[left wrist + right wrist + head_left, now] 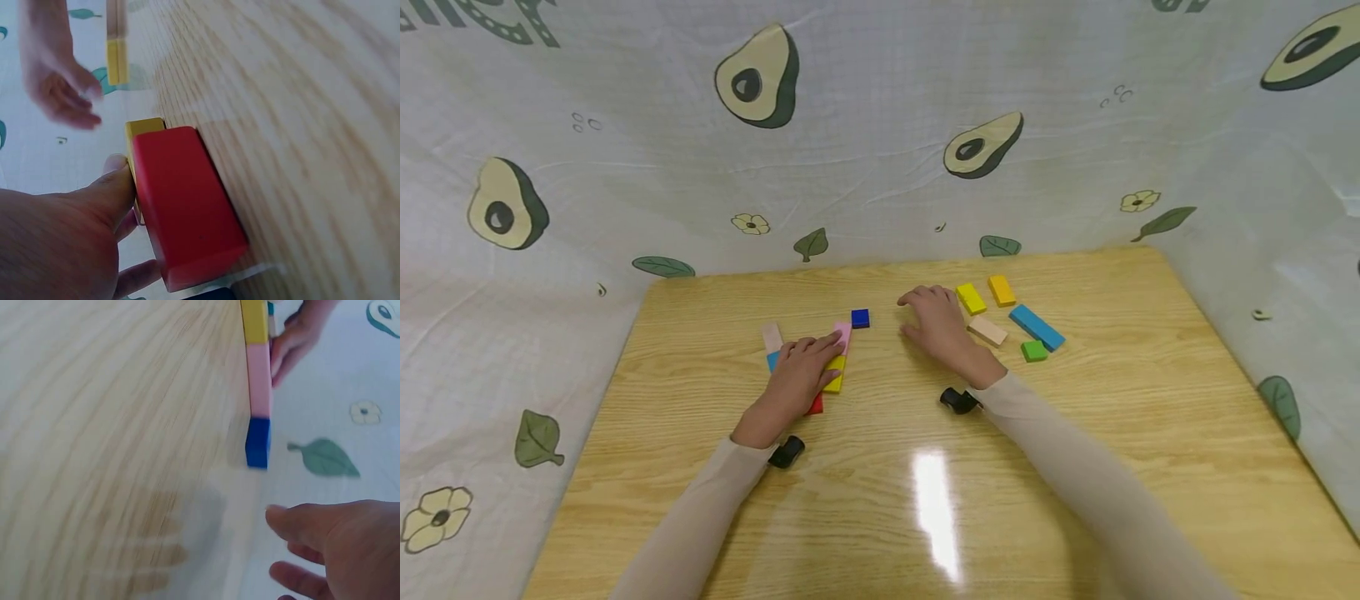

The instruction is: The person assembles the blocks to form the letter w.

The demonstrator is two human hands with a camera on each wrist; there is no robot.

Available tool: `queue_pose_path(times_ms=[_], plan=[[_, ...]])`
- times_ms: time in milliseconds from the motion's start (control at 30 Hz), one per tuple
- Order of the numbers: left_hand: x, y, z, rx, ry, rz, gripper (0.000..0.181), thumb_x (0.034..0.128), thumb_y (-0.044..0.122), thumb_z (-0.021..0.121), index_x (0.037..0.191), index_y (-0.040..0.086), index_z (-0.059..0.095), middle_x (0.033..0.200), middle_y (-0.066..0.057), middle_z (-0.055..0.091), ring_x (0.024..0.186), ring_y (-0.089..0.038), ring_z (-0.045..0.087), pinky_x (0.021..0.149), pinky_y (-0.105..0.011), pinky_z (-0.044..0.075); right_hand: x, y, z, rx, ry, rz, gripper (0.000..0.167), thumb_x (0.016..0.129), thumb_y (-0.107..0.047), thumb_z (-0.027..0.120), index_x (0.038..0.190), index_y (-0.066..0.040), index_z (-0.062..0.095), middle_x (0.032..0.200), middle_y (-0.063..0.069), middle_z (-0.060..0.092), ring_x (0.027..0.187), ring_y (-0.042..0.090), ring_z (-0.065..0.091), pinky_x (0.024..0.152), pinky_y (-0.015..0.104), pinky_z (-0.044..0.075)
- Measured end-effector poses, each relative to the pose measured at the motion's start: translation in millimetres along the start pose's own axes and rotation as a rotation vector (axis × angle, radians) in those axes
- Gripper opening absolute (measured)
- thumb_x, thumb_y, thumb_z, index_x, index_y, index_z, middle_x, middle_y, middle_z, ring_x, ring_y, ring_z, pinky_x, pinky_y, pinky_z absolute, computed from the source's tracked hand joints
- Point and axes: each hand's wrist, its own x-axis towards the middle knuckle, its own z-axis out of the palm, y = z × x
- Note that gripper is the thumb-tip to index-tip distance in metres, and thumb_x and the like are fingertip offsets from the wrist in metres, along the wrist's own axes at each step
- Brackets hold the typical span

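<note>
My left hand [797, 379] rests over a group of flat blocks, fingers reaching a pink block [844, 335] and a yellow block [835, 375]. A red block [816, 405] and a light blue one [772, 360] show partly from under it. In the left wrist view the thumb touches a yellow block [145, 123] beside the large red block [187, 203]. A dark blue block [861, 318] lies by the pink one's far end. My right hand [942, 329] is held above the table with fingers spread and bent slightly, holding nothing, left of the loose blocks.
On the right lie a yellow block [971, 298], an orange block [1002, 291], a wooden block [987, 331], a long blue block [1037, 327] and a green block [1033, 351]. A pale block [772, 337] lies at the left. Patterned cloth [880, 192] hangs behind the table.
</note>
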Motion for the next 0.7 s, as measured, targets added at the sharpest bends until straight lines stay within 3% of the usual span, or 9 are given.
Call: queue_pose_path(times_ms=[300, 533, 700], plan=[[-0.4, 0.7, 0.6, -0.008, 0.017, 0.006, 0.046, 0.1071, 0.02, 0.063, 0.149, 0.003, 0.06, 0.164, -0.014, 0.047, 0.139, -0.044, 0.049, 0.115, -0.064, 0.034, -37.8, 38.1, -21.5, -0.027, 0.035, 0.116, 0.044, 0.097, -0.016, 0.078, 0.137, -0.003, 0.066, 0.143, 0.021, 0.061, 0.132, 0.045, 0.049, 0.118, 0.06, 0.03], [-0.3, 0.6, -0.3, 0.007, 0.011, 0.003, 0.046, 0.1071, 0.021, 0.064, 0.149, 0.004, 0.06, 0.164, -0.014, 0.047, 0.139, -0.044, 0.049, 0.115, -0.064, 0.035, -62.0, 55.8, -32.0, -0.018, 0.1, 0.187, 0.043, 0.097, -0.014, 0.077, 0.135, 0.003, 0.067, 0.138, 0.025, 0.062, 0.131, 0.049, 0.048, 0.115, 0.063, 0.029], [-0.1, -0.6, 1.4, 0.012, 0.011, 0.003, 0.046, 0.1073, 0.021, 0.063, 0.15, 0.004, 0.059, 0.164, -0.014, 0.047, 0.139, -0.043, 0.05, 0.114, -0.064, 0.035, -75.7, 64.4, -35.2, -0.058, 0.105, 0.204, 0.046, 0.099, -0.019, 0.076, 0.136, 0.005, 0.065, 0.136, 0.027, 0.063, 0.13, 0.05, 0.049, 0.113, 0.064, 0.03]])
